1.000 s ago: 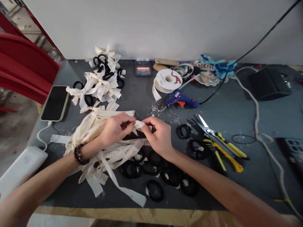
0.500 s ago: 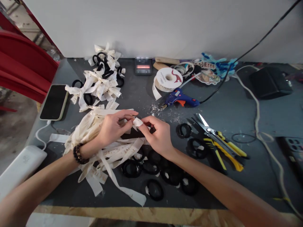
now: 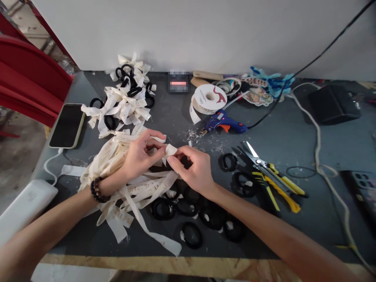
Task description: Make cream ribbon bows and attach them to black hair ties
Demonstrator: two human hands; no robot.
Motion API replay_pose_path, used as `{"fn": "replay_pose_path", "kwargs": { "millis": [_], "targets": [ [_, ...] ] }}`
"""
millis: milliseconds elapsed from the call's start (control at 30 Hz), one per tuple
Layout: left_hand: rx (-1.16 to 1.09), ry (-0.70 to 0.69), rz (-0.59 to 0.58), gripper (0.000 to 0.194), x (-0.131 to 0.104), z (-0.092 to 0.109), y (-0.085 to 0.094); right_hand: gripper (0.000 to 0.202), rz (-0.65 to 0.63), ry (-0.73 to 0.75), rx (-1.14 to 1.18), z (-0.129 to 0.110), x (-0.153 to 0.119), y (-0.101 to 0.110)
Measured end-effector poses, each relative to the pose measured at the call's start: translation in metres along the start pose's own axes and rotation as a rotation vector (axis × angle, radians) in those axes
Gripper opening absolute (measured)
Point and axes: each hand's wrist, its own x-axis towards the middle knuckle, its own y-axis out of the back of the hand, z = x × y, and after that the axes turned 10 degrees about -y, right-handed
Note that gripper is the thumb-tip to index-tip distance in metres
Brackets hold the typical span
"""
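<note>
Between the fingers of both hands, over the desk [image 3: 279, 137], sits a short folded piece of white ribbon [image 3: 170, 150], touched from both sides, so neither hand is nearer. The left hand [image 3: 141, 152] has its thumb and index drawn narrow on the ribbon's left edge; the right hand [image 3: 195, 166] pinches at its right edge. The piece is too bunched to tell its long axis. Loose ribbon strips [image 3: 105, 156] lie under and left of the left fingers, black rings [image 3: 201, 235] lie nearer the person than the right fingers, and a blue glue gun [image 3: 225, 120] rests beyond them, well apart.
</note>
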Motion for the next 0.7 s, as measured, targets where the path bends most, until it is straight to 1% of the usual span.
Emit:
{"fn": "replay_pose_path", "kwargs": {
  "millis": [67,200,300,400,500,600,700],
  "targets": [
    [0.033,-0.034,-0.018,0.029,-0.0011,0.0007,-0.0004,0.017,0.007,-0.056,0.028,-0.0001,-0.0004,0.0002],
    [0.012,-0.074,-0.054,0.028,-0.0025,0.0016,-0.0004,0.021,0.002,-0.142,0.101,0.0027,-0.0001,-0.0001],
    [-0.02,-0.096,-0.035,0.023,-0.0035,0.0013,-0.001,0.023,-0.017,-0.152,0.147,0.0046,0.0005,-0.0001],
    [-0.107,-0.08,-0.014,0.024,-0.0036,0.0007,-0.0015,0.021,-0.037,-0.135,0.166,0.0058,0.0015,0.0001],
    [-0.152,-0.095,-0.043,0.023,-0.0023,0.0006,-0.0007,0.018,-0.048,-0.124,0.154,0.0068,0.0022,0.0005],
    [-0.016,-0.151,-0.089,0.013,-0.0005,0.0008,0.001,0.02,-0.048,-0.131,0.173,0.0072,0.002,0.0006],
    [0.111,-0.164,-0.096,0.014,0.0009,0.0014,0.0024,0.023,-0.023,-0.137,0.178,0.0061,0.0016,0.0001]
  ]
}}
